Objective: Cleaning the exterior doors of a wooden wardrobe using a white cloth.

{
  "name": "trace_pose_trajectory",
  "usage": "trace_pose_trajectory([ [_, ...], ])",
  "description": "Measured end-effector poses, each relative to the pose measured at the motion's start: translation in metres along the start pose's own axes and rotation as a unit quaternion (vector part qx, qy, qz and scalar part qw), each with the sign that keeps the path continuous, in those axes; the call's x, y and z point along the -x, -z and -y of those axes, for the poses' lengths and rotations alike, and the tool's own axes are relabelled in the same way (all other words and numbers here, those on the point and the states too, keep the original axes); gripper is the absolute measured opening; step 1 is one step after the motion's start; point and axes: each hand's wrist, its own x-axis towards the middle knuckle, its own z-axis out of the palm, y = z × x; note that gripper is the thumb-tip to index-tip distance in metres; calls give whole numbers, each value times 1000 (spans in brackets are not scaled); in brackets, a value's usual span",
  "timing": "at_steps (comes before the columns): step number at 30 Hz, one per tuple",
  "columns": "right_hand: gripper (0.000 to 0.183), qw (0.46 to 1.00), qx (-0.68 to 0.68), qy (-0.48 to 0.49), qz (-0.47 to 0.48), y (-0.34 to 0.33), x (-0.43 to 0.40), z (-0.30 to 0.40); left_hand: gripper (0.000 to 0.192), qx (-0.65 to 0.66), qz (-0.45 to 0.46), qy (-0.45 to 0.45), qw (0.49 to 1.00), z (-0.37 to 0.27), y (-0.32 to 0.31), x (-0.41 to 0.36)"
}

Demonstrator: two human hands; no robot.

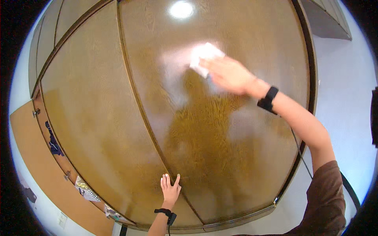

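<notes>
My right hand presses a white cloth against the upper part of a glossy brown wooden wardrobe door; the hand is slightly blurred. Lower down, my left hand rests with fingers spread at the seam between this door and the left wardrobe door. Nothing is held in it. A black strap with a small device circles my right wrist, and a similar black band is on the left one. The doors reflect a bright light and a dark human outline.
On the left, an orange-brown door panel stands swung out on hinges, with dark fabric and patterned cloth in the gap. A wall switch is at lower left. Overhead cabinets jut out at upper right beside a pale wall.
</notes>
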Motion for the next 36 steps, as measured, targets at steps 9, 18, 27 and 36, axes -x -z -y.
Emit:
trace_pose_trajectory([
  [9,53,990,-8,111,86,-36,-6,45,59,30,-12,-1,999,1,-3,2],
  [18,52,970,157,-60,-173,11,-43,-58,58,-2,-47,-2,999,-9,-12,-7],
  [27,48,965,-123,227,50,-64,-16,62,58,5,-33,18,999,-10,-6,-4],
  [36,44,969,145,16,-200,-25,-73,-13,58,-6,-40,4,999,-6,-11,-6],
])
